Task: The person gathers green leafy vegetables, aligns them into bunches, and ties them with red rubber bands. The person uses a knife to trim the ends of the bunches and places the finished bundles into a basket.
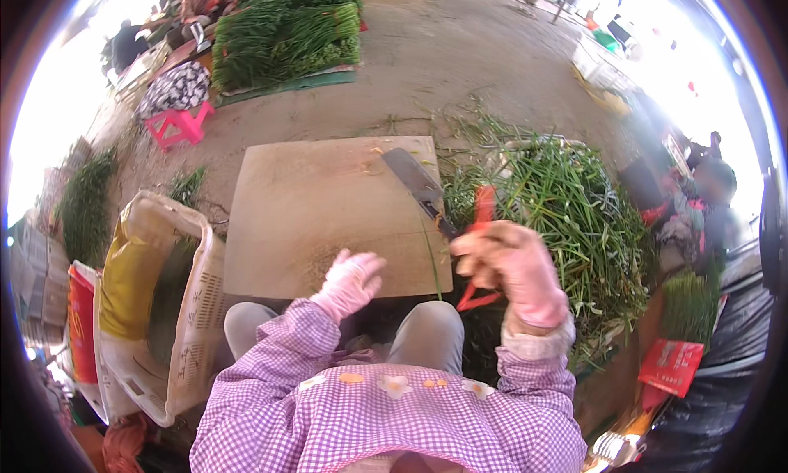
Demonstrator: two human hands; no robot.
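Observation:
Both my hands wear pink gloves. My left hand [349, 283] hovers over the near edge of a wooden board [326, 208], fingers spread, with nothing in it. Blurred by motion, my right hand [508, 264] is to the right of the board, its fingers curled around or over a red strip or band [485, 203] that shows above and below them. On the board's right side lies a cleaver [411, 174], its dark handle pointing towards my right hand. A single green stalk [431, 257] lies along the board's right part. Bits of plant debris dot the board.
Right of the board is a large heap of loose green stalks [572, 214]. At left stands a white plastic crate [200, 301] with a yellow lining. Further off are a pink stool [181, 125] and stacked green bunches [283, 42]. A person [683, 221] sits at the right.

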